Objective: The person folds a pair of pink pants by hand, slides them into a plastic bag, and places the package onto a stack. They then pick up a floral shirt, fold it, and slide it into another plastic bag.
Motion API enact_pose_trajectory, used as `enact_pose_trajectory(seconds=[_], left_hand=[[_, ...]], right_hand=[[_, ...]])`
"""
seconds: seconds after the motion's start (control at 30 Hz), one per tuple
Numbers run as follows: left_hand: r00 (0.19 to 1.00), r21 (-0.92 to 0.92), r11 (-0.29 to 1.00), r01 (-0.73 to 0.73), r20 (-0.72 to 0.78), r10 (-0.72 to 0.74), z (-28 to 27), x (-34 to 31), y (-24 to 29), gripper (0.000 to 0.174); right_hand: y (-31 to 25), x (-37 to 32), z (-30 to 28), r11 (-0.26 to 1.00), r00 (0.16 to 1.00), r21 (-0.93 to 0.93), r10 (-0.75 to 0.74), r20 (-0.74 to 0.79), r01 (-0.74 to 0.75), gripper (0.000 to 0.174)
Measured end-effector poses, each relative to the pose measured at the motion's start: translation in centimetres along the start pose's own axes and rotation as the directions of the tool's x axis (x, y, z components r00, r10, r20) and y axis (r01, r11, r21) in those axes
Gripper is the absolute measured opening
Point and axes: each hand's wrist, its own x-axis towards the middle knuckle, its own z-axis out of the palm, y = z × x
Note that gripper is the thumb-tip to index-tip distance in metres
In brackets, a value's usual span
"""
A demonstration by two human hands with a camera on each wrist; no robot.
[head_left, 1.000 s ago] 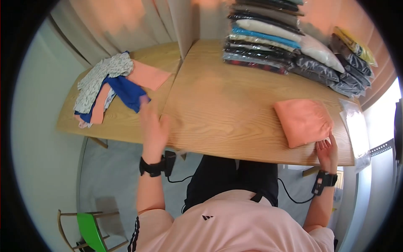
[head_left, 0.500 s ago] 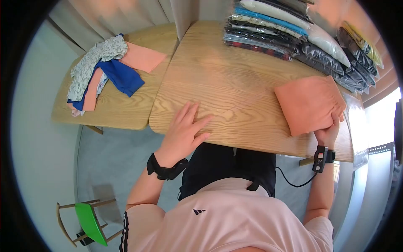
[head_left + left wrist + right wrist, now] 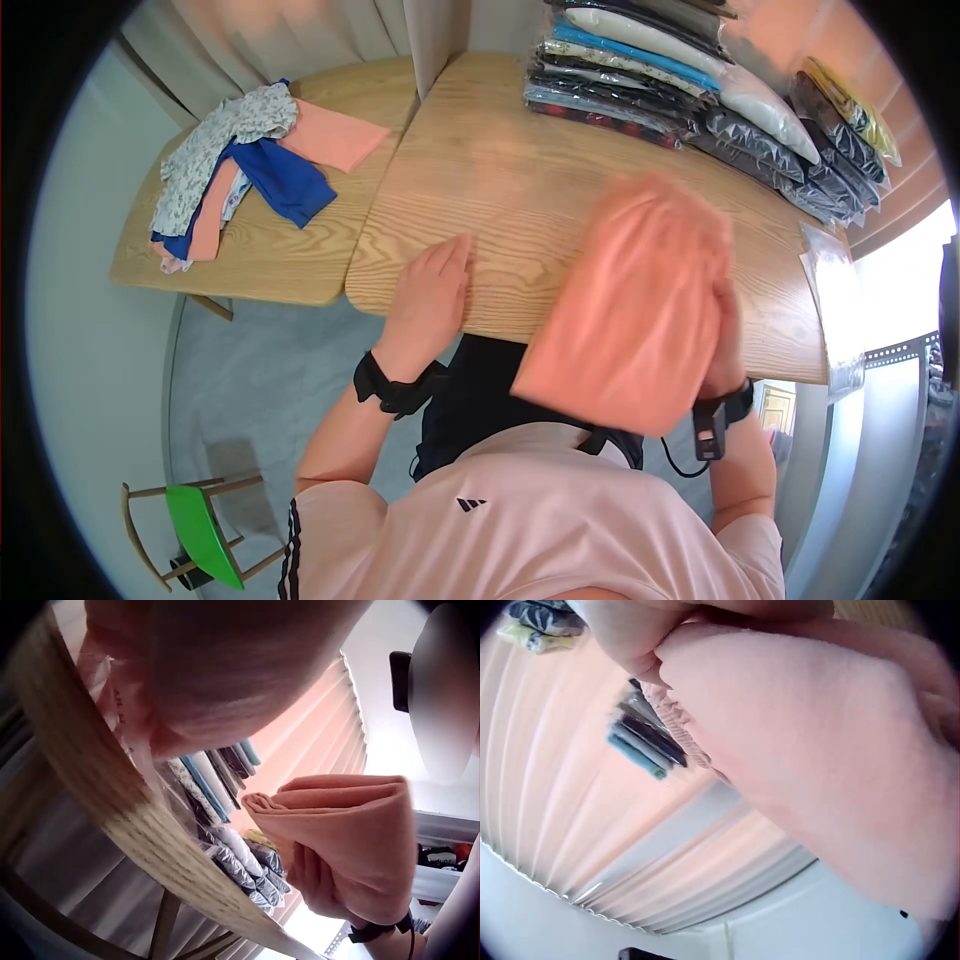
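My right hand [image 3: 728,345] grips folded peach pants [image 3: 630,310] by their right side, holding them up over the table's front edge. In the right wrist view a gathered elastic waistband [image 3: 676,724] shows beside the thumb. The left wrist view shows the pants' folded layers, with right-hand fingers [image 3: 311,881] pressed against them. My left hand [image 3: 428,300] is at the front edge of the table, fingers drawn together. Its fingers pinch a thin clear plastic bag [image 3: 124,712] with small print on it; the fingertips are partly hidden there.
Plastic-wrapped folded clothes [image 3: 620,85] stand stacked at the back right, with more packets [image 3: 800,165] alongside. Clear bags [image 3: 832,300] lie at the right edge. A pile of loose clothes [image 3: 225,150] covers part of the left table [image 3: 280,270]. A green chair [image 3: 205,530] stands lower left.
My right hand has lifted the peach pants from the table's right side and brought them left, towards my body. My left hand came from the left table; its spread fingers have drawn together.
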Motion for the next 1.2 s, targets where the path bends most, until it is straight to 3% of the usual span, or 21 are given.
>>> enact_pose_trajectory(seconds=[0.07,0.1,0.17,0.27,0.33,0.5,0.57,0.7,0.8,0.87,0.93,1.07,1.13,1.17,1.2], left_hand=[[1.000,-0.064,0.998,0.013,-0.005,-0.013,-0.2,0.1,-0.1,0.052],[0.996,-0.081,0.997,-0.004,-0.087,-0.003,-0.4,0.2,0.3,0.056],[0.985,-0.095,0.995,-0.026,-0.174,0.010,-0.5,0.3,0.8,0.059],[0.958,-0.164,0.985,-0.053,-0.287,0.004,-0.1,0.2,0.9,0.066],[0.936,-0.164,0.975,-0.151,-0.342,0.088,0.1,0.3,0.5,0.069],[0.959,-0.200,0.966,-0.162,-0.264,0.106,-0.5,0.0,0.1,0.067],[0.955,-0.189,0.965,-0.185,-0.266,0.131,-0.4,-0.1,-0.2,0.065],[0.963,-0.322,0.940,-0.116,-0.268,0.027,-0.7,-0.3,-0.7,0.057],[0.968,-0.345,0.936,-0.064,-0.249,-0.026,-1.1,-0.6,-0.6,0.055],[0.966,-0.327,0.942,-0.068,-0.259,-0.020,-1.0,-0.6,-0.7,0.055],[0.940,-0.262,0.945,-0.195,-0.326,0.103,-0.8,-0.7,-0.9,0.058],[0.951,-0.218,0.956,-0.198,-0.278,0.134,-1.1,-1.5,-1.0,0.061],[0.955,-0.232,0.956,-0.181,-0.274,0.114,-1.2,-1.7,-0.8,0.062],[0.955,-0.228,0.957,-0.177,-0.276,0.110,-1.4,-1.7,-0.6,0.062],[0.967,-0.255,0.955,-0.154,-0.236,0.094,-1.5,-1.7,-0.4,0.060]], right_hand=[[3.0,1.2,0.0,0.965,0.965,-0.007,0.262,-0.020,-0.262,0.047],[3.8,1.3,1.1,0.966,0.966,-0.006,0.257,-0.017,-0.257,0.047],[5.1,1.8,3.2,0.879,0.882,-0.081,0.462,-0.093,-0.470,0.042],[5.9,3.5,3.8,0.800,0.819,-0.182,0.568,-0.075,-0.571,0.039],[6.3,5.4,3.4,0.784,0.801,-0.186,0.599,-0.029,-0.593,0.039],[5.5,9.1,3.9,0.647,0.656,-0.222,0.753,0.040,-0.729,0.039],[5.4,9.0,4.6,0.658,0.678,-0.281,0.734,0.033,-0.699,0.039],[5.1,6.7,6.9,0.683,0.719,-0.325,0.695,0.012,-0.654,0.040],[5.9,7.1,5.7,0.671,0.684,-0.308,0.725,0.081,-0.675,0.040],[5.8,8.2,5.4,0.657,0.698,-0.376,0.715,0.035,-0.654,0.040],[5.4,9.5,5.5,0.634,0.711,-0.448,0.704,-0.004,-0.630,0.041],[5.2,12.5,4.7,0.651,0.739,-0.497,0.673,0.028,-0.574,0.040],[5.6,13.5,4.5,0.746,0.760,-0.312,0.642,0.101,-0.588,0.039],[5.9,13.7,4.3,0.743,0.757,-0.316,0.645,0.104,-0.589,0.039],[6.4,13.5,4.7,0.811,0.821,-0.235,0.565,0.079,-0.536,0.038]])
